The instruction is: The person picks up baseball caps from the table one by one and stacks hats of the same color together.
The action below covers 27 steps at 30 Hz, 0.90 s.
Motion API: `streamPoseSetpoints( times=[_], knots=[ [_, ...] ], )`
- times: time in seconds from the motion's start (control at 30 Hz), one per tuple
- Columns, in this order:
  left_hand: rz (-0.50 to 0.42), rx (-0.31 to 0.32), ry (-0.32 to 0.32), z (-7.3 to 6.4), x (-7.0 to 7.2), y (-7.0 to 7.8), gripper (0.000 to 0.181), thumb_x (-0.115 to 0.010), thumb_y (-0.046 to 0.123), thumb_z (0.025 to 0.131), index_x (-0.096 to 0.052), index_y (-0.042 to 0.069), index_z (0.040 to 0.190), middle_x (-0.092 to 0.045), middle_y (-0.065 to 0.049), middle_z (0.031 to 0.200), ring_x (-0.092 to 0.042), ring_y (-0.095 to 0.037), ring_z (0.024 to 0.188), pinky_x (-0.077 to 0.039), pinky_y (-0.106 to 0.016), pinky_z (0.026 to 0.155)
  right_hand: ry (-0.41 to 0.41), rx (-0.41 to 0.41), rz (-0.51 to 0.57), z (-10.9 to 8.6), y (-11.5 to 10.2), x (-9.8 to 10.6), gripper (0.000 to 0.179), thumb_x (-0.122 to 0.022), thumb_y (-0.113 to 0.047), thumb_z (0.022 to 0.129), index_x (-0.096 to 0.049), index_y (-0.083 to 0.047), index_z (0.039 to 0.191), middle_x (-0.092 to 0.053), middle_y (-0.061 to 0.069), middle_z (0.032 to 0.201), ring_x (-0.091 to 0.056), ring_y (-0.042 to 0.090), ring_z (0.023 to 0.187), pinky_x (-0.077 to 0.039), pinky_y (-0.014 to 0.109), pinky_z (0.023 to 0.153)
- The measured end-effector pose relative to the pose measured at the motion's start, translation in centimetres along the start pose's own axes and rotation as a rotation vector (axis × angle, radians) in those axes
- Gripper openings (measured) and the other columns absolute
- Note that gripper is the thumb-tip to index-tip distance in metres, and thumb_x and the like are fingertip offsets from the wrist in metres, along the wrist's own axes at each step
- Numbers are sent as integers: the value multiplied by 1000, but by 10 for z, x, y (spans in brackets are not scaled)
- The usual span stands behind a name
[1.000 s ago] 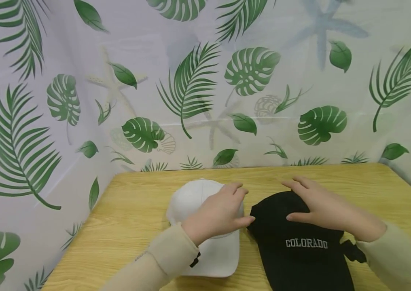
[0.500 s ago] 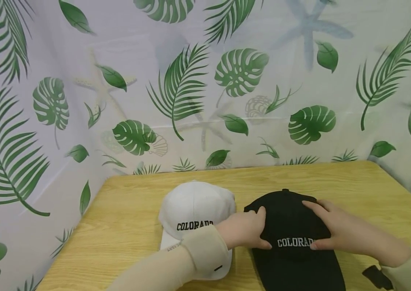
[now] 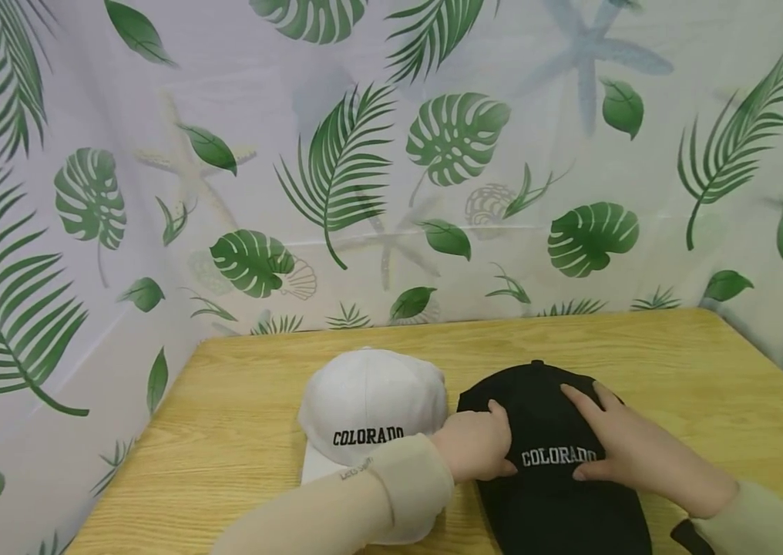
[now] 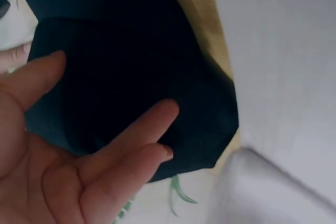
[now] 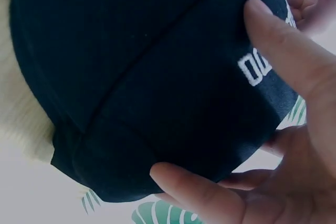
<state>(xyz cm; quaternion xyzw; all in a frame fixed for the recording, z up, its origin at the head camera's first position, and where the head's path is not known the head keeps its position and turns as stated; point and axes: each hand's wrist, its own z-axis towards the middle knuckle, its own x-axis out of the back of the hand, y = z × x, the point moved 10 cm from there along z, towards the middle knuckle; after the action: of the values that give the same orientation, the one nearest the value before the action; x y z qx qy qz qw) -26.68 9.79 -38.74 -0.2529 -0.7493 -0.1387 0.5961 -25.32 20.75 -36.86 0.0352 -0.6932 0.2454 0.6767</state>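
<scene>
A black baseball cap (image 3: 565, 512) with white COLORADO lettering lies on the table, its brim towards me. My left hand (image 3: 475, 445) is at the cap's left side, the fingers loosely bent and the thumb beside the lettering. In the left wrist view, that hand's fingers (image 4: 144, 124) reach over the dark fabric. My right hand (image 3: 641, 455) rests on the cap's right side, with thumb and fingers spread. The right wrist view has its thumb (image 5: 283, 45) beside the lettering. A white baseball cap (image 3: 371, 393) with black COLORADO lettering sits to the left, partly hidden by my left sleeve.
The wood-grain table (image 3: 225, 432) ends at a back wall covered by a leaf-print sheet (image 3: 364, 208). More of this sheet hangs at the left and right sides. A dark piece (image 3: 688, 533) shows at the right cuff.
My left hand has moved right, from over the white cap to the black cap's left side. My right hand has come down along the black cap's right side. The view has shifted slightly.
</scene>
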Motion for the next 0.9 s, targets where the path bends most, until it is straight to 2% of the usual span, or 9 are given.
streamPoseSetpoints(
  times=[0.13, 0.27, 0.43, 0.5, 0.57, 0.63, 0.7, 0.8, 0.9],
  knots=[
    [-60, 90, -46, 10, -2, -16, 79, -59, 54, 76, -32, 8, 135, -61, -1, 104, -60, -14, 83, -47, -27, 70, 12, 7, 5, 13, 1, 1, 100, -77, -42, 60, -26, 3, 133, -23, 46, 121, -47, 51, 93, -43, 50, 68],
    [-99, 170, -82, 22, -6, -27, 81, -58, 55, 76, -29, 9, 136, -59, -2, 110, -59, -15, 88, -45, -27, 76, 9, -2, 4, 27, 3, 1, 98, -78, -39, 61, -26, 4, 133, -22, 45, 123, -46, 51, 96, -42, 51, 71],
    [-98, 205, -125, 29, -5, -34, 82, -55, 59, 76, -28, 10, 137, -53, 2, 119, -58, -15, 92, -44, -27, 79, 14, 6, -11, 39, 3, 4, 98, -79, -35, 61, -26, 5, 132, -22, 45, 122, -43, 53, 99, -42, 51, 71],
    [-105, 183, -112, 25, 0, -36, 77, -56, 58, 76, -35, 11, 134, -54, 3, 118, -57, -13, 92, -44, -27, 77, 14, 8, -16, 40, 3, 4, 98, -79, -36, 61, -26, 5, 132, -22, 45, 123, -44, 53, 98, -43, 51, 71],
    [-100, 136, -68, 16, 11, -39, 69, -59, 55, 76, -44, 12, 127, -55, 3, 113, -56, -13, 91, -45, -28, 75, 17, 9, -13, 40, 2, 3, 99, -79, -38, 60, -25, 4, 133, -21, 46, 123, -42, 54, 99, -42, 52, 71],
    [-88, 101, 4, 3, 25, -47, 60, -64, 52, 73, -51, 16, 119, -56, 2, 110, -54, -16, 94, -42, -36, 80, 25, 8, -10, 38, 1, 4, 101, -79, -40, 60, -24, 3, 134, -20, 45, 124, -39, 56, 101, -40, 54, 73],
    [-69, 83, 69, -11, 39, -60, 58, -69, 51, 68, -55, 21, 115, -54, -1, 111, -49, -21, 102, -36, -49, 85, 47, 6, -24, 35, 0, 6, 102, -78, -42, 59, -24, 1, 135, -20, 44, 125, -33, 58, 104, -38, 58, 74],
    [-53, 121, 97, -29, 47, -88, 66, -75, 50, 62, -53, 25, 120, -44, -6, 127, -33, -34, 119, -22, -67, 83, 91, 5, -95, 30, -4, 11, 103, -77, -47, 58, -24, -5, 136, -20, 38, 129, -28, 58, 108, -33, 64, 74],
    [-72, 170, 80, -41, 43, -116, 77, -76, 50, 59, -47, 27, 127, -31, -12, 137, -19, -43, 125, -20, -71, 80, 128, 41, -179, 30, -17, 14, 103, -73, -57, 56, -27, -13, 137, -22, 32, 132, -27, 57, 111, -29, 68, 73]
  ],
)
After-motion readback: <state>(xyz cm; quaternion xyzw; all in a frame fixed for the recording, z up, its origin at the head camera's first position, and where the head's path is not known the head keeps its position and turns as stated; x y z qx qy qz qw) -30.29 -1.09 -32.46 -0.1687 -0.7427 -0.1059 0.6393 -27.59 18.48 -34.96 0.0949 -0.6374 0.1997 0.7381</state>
